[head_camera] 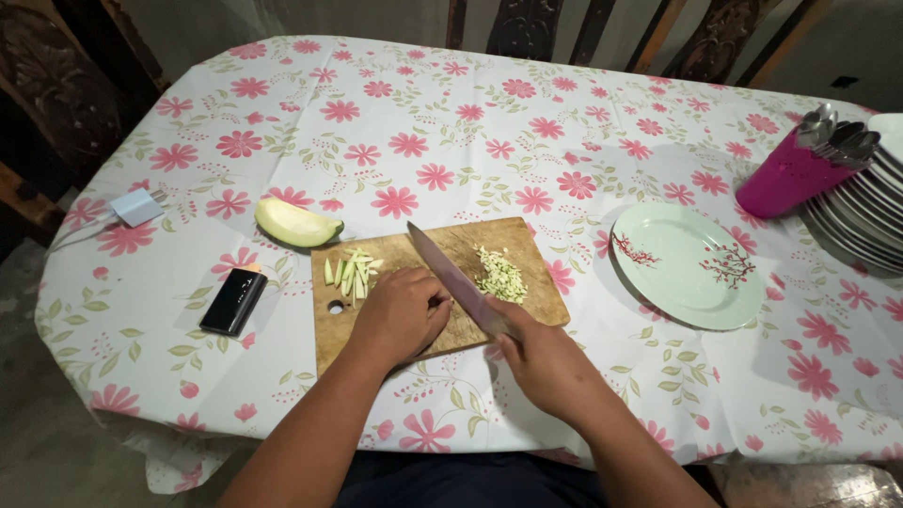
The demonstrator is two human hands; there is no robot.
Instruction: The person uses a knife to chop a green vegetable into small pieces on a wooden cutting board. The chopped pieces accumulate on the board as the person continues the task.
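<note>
Pale green vegetable sticks (353,273) lie in a loose bunch on the left part of a wooden cutting board (527,246), and a small heap of finely diced pieces (499,275) of the same pale green sits on the right part of the board. A larger wedge of the green vegetable (295,224) rests on the cloth just beyond the board's upper left corner. The bench (470,122) is covered by a white cloth printed with pink flowers. A black rectangular gadget (233,301) lies left of the board, and a small white charger (136,206) sits near the far left edge. To the right are a light green plate (687,266) with a red branch pattern, a pink cup holding spoons (795,169), and a stack of plates (861,212) at the edge. Dark carved chair backs (527,26) stand behind the bench. The left hand (403,312) rests on the board with fingers curled under, knuckles toward the blade, just right of the sticks. The right hand (546,362) is closed around the handle of a knife (456,279), whose long blade slants across the board between the left hand and the diced heap.
</note>
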